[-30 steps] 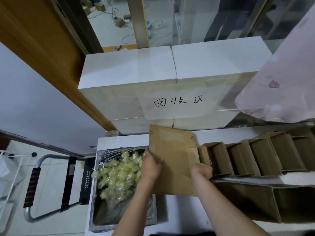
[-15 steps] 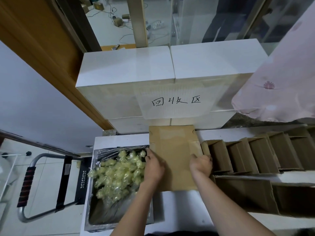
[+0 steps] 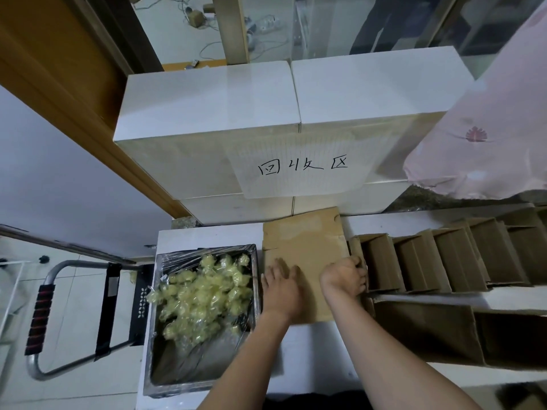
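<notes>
A flat brown cardboard box blank (image 3: 305, 244) lies on the white table (image 3: 207, 235), between a metal tray and a row of open cardboard boxes. My left hand (image 3: 279, 287) rests flat on its lower left part with fingers straight. My right hand (image 3: 344, 276) is at the blank's right edge, its fingers curled over that edge next to the first open box (image 3: 376, 261). The metal tray (image 3: 165, 377), lined with clear film, holds several pale yellow wrapped sweets (image 3: 204, 291).
Two white cartons (image 3: 207, 119) with a handwritten paper label (image 3: 302, 167) stand behind the table. More open cardboard boxes (image 3: 461, 255) fill the right side, with larger ones (image 3: 426, 329) in front. A folded hand trolley (image 3: 44, 315) lies on the floor at the left. A pink cloth (image 3: 488, 128) hangs at the right.
The cardboard blank has gone from tilted up to lying flat on the table. Both hands moved down with it; the left hand now lies flat on it.
</notes>
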Motion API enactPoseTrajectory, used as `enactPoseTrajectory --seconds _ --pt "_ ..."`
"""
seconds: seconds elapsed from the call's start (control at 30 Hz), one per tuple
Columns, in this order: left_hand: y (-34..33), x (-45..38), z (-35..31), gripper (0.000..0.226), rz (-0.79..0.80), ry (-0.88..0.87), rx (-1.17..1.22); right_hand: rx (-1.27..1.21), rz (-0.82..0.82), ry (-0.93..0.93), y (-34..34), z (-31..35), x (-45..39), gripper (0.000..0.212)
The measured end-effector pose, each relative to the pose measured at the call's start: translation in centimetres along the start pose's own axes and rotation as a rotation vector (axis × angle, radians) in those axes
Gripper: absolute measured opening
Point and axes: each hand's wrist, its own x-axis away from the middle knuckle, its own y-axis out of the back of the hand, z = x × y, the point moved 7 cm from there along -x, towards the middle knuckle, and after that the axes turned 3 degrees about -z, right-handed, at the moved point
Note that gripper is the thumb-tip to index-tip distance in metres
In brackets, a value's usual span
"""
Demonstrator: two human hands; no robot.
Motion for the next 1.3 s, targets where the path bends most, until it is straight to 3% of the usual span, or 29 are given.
enactPoseTrajectory --seconds 0.17,0.33,0.43,0.6,0.77,0.9,1.03,1.3 --pt "-2.7 -0.7 0.3 0.065 0.049 -0.030 0.028 0.114 0.021 0.043 -2.3 -0.1 -0.3 0.042" --pt "-4.9 -1.2 1.2 0.070 0.120 -0.017 -0.002 0.208 0.149 0.145 -6.0 0.0 -1.0 0.067" --pt "-5.9 -1.6 1.6 0.072 0.134 -0.013 0.002 0.246 0.148 0.164 -7.2 -0.2 -1.7 0.070" --pt "-7.0 -2.9 2.1 0.072 0.098 -0.041 0.007 0.258 0.092 0.132 -8.2 -0.9 -2.8 0.061" --pt "-7.2 -4.5 2.1 0.069 -0.049 -0.003 0.050 0.301 -0.014 0.151 -9.0 -0.8 -2.5 0.051" --pt "-6.8 -5.5 2.4 0.065 -0.159 0.026 0.115 0.428 -0.080 0.434 -10.3 -0.6 -2.0 0.068" --pt "-7.0 -5.8 2.6 0.062 -0.212 0.008 0.135 0.580 0.082 0.717 -13.2 -1.6 -1.9 0.075" --pt "-8.8 -6.8 3.4 0.059 -0.394 -0.098 0.325 0.518 -0.022 0.914 -14.3 -2.3 -3.3 0.068"
